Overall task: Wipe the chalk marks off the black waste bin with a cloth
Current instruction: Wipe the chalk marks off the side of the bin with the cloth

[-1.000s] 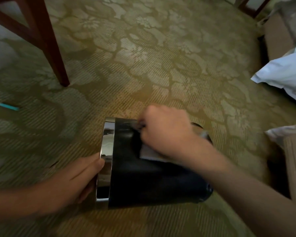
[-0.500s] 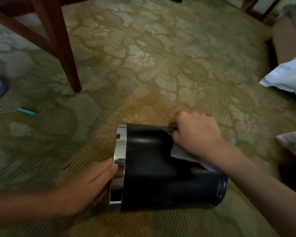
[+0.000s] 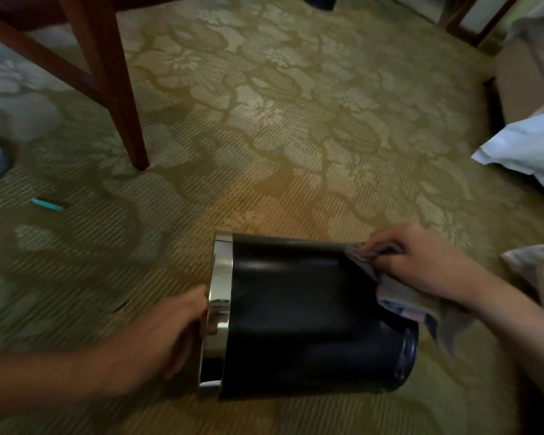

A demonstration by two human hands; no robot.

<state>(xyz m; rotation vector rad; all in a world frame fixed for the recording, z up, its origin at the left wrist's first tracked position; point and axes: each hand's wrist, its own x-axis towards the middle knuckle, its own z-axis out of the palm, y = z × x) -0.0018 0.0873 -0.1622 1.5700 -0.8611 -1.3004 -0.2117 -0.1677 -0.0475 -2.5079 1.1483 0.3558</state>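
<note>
A black waste bin (image 3: 305,315) with a chrome rim lies on its side on the patterned carpet, its mouth to the left. My left hand (image 3: 173,328) grips the chrome rim at the mouth. My right hand (image 3: 418,262) holds a bunched grey cloth (image 3: 402,302) against the bin's upper side near its base end; part of the cloth hangs down past the base. No chalk marks show on the black side facing me.
A dark wooden chair leg (image 3: 120,98) stands at the upper left. A small teal stick (image 3: 47,205) lies on the carpet to the left. White bedding (image 3: 528,146) and a bed base are at the right edge.
My right hand has slid the cloth along the bin from near the rim toward the base end. My left hand has stayed on the rim.
</note>
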